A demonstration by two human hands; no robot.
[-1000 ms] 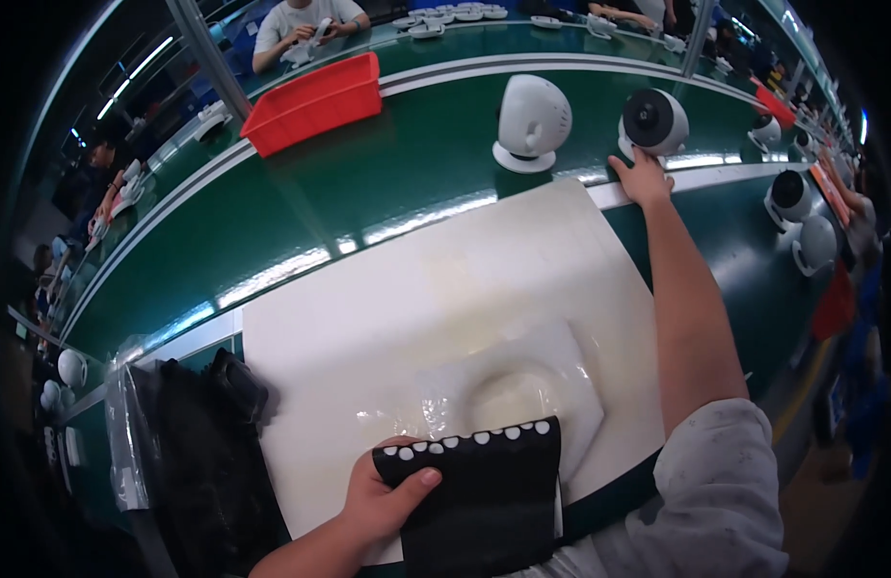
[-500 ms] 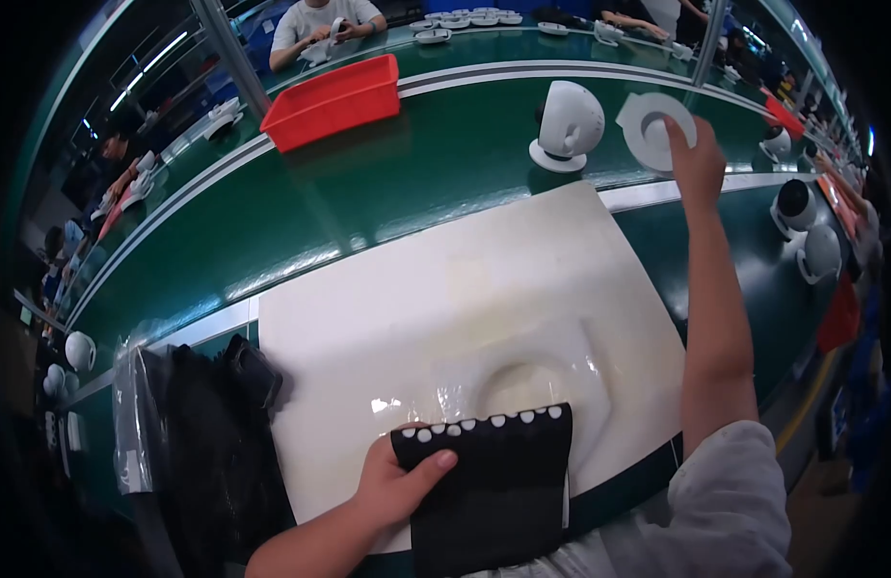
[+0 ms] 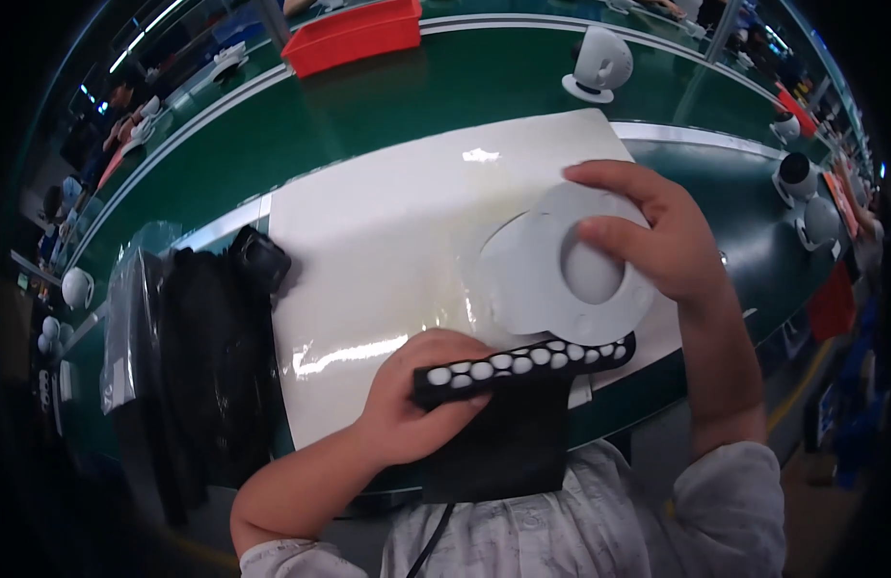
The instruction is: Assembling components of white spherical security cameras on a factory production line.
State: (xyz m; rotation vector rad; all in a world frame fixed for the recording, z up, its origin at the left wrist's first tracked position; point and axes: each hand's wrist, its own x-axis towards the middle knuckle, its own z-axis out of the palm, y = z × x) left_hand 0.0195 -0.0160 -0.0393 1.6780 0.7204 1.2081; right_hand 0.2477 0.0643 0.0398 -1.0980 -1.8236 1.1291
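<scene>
My left hand (image 3: pixel 407 400) is closed on a black sheet (image 3: pixel 493 438), fingers behind it and thumb in front, at the near edge of the bench. White round pads (image 3: pixel 522 364) run along the sheet's upper edge. My right hand (image 3: pixel 672 236) grips a white round plastic base (image 3: pixel 537 294), with the thumb over the hollow in its middle. A lobe of this base points left, over the board. Its lower rim is close above the row of pads; whether the two touch I cannot tell.
Under the hands lies a pale board (image 3: pixel 368 231) with glossy reflections. Black bagged items (image 3: pixel 214 356) and a small black device (image 3: pixel 262 258) sit left of it. Farther off are a red bin (image 3: pixel 354 39) and a white rounded camera-like device (image 3: pixel 599 65). People work along the far benches.
My right hand has brought the white base from the far right down to the black sheet. The sheet's pad edge now tilts toward view. The view has dipped nearer my body.
</scene>
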